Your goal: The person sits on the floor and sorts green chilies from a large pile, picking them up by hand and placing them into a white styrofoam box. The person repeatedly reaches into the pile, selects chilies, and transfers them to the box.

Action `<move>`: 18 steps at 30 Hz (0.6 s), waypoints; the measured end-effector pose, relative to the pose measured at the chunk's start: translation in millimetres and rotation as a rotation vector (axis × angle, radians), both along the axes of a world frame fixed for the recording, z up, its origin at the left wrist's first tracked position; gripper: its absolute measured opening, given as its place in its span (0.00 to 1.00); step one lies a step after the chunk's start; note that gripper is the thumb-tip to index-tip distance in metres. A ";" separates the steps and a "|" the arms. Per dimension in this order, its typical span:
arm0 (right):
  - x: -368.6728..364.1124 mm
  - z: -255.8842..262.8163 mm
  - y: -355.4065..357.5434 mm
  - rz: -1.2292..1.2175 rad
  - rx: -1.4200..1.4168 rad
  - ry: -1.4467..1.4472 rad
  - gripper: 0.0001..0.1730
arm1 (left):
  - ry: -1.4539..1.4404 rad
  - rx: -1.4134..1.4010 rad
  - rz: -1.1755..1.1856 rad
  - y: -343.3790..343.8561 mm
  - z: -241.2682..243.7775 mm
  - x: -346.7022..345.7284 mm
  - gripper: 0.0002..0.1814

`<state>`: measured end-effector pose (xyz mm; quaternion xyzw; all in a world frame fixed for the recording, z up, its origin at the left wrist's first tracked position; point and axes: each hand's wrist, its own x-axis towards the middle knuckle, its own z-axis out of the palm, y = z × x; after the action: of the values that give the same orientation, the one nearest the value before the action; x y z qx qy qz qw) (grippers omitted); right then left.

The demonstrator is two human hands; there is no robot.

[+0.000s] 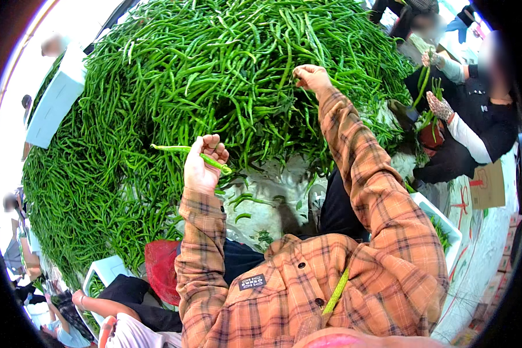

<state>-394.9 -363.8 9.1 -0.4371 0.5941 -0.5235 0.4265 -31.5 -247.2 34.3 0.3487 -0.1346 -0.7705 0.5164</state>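
Observation:
A huge heap of long green chili peppers (191, 78) fills the ground before me. My left hand (205, 165), palm up with curled fingers, holds one light green chili pepper (174, 148) crosswise, its curled end past the heel of my hand. My right hand (312, 78) reaches over the heap, thumb and fingertips pinched together on something small and dark, perhaps a bit of stem or leaf; I cannot tell which. Several loose chili peppers (243, 216) lie on the pale ground sheet (261, 178) between my arms.
On the right a co-worker's gloved hand (439, 105) is by a bunch of peppers. White foam boxes with peppers stand by my right side (454, 237) and at lower left (108, 264), near another person. A red mesh bag (161, 269) lies beside my left arm.

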 end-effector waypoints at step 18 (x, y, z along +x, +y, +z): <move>102.8 -3.0 124.6 1.471 -0.054 0.573 0.14 | -0.008 -0.081 0.029 -6.0 11.6 8.0 0.13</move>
<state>-292.0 -239.2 6.1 -0.8458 0.2266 0.0119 0.4828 -23.6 -253.2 45.9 0.3327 -0.1629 -0.7553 0.5407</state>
